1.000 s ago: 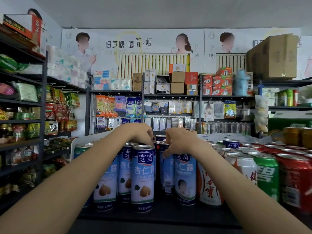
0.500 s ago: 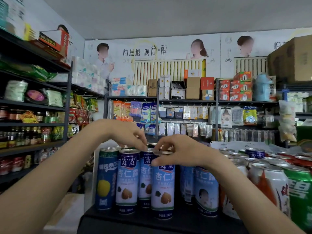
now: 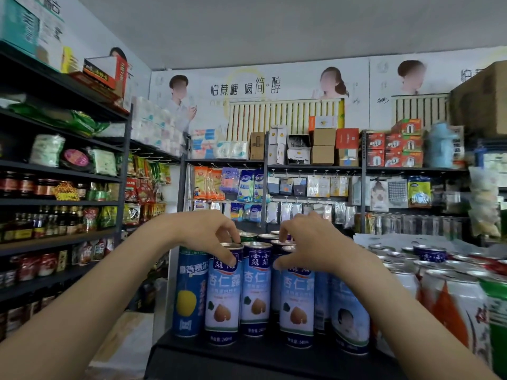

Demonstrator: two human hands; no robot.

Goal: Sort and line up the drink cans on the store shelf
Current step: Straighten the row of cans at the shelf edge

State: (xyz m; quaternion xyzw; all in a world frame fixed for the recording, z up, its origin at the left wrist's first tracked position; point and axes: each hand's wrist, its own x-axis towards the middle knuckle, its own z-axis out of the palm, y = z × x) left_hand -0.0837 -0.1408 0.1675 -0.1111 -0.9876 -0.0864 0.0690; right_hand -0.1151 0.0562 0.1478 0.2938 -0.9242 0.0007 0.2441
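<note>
Front row of almond cans (image 3: 255,286) on shelf (image 3: 247,355) nearly aligned under fingers; left hand (image 3: 208,231) and right hand (image 3: 310,242) curled apart, hold unclear. Mixed cans (image 3: 444,311) rightward unsorted.

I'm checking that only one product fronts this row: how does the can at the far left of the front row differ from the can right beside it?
The far-left can is deeper blue with a yellow fruit picture; the neighbouring can is pale with a brown almond picture. Their printed characters differ too. The left hand touches the neighbouring can. Both stand upright and slim on the shelf.
</note>
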